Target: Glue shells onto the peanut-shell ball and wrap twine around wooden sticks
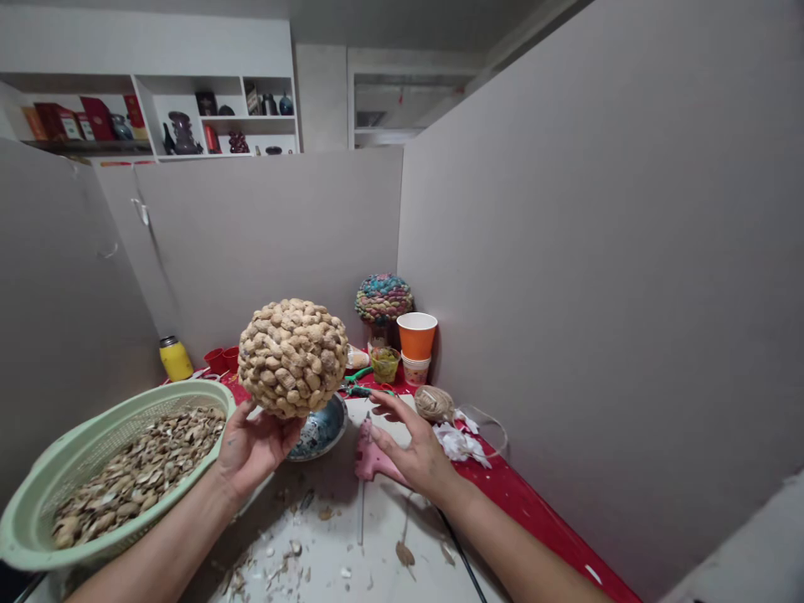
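Over the table (330,557) | left hand (251,450) clamped under peanut-shell ball (292,356), base hidden | right hand (420,456) spread, obscuring glue gun's (367,456) handle

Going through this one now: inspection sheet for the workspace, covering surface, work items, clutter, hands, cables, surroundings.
Surface: white board over red cover, scattered with shell bits.
Work items: rounded peanut-covered piece; pink glue gun; green basket holding shells.
Clutter: crumpled tissue beside twine.
Hands: left hand holds the piece from below; right hand open by the gun, contact unclear.
Cables: black cable near the right forearm.
Surroundings: grey partitions; shelves behind.
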`<action>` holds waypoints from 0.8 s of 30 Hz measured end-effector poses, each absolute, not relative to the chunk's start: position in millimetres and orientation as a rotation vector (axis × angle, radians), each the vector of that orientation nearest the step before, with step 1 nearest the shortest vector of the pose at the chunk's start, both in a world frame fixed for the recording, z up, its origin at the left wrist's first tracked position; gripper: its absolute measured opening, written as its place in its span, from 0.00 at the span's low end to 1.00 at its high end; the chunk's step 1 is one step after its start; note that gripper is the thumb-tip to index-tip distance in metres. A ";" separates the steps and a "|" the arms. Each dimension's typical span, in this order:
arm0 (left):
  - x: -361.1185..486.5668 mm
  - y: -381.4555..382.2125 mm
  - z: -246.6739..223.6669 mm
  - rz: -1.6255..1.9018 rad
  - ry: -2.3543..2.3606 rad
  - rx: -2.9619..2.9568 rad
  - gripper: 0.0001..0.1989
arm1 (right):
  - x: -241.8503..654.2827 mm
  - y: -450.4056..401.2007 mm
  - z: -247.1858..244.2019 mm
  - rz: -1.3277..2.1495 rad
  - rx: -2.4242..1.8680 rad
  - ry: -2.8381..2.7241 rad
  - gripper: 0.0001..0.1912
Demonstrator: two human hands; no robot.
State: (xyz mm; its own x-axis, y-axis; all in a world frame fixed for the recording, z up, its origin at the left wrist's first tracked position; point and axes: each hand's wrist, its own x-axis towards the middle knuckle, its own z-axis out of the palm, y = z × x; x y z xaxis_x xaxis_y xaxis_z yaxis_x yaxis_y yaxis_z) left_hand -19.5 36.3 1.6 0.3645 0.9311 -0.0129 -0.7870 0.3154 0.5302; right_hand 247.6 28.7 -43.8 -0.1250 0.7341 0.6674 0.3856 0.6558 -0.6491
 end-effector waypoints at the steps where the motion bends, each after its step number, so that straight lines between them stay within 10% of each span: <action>1: -19.2 35.9 1.2 1.164 0.351 0.476 0.24 | 247.0 27.9 -43.0 0.387 -0.901 -1.725 0.20; 24: 1.3 21.5 -22.3 0.984 0.418 0.481 0.13 | 222.2 0.9 -24.4 0.961 -0.878 -1.449 0.12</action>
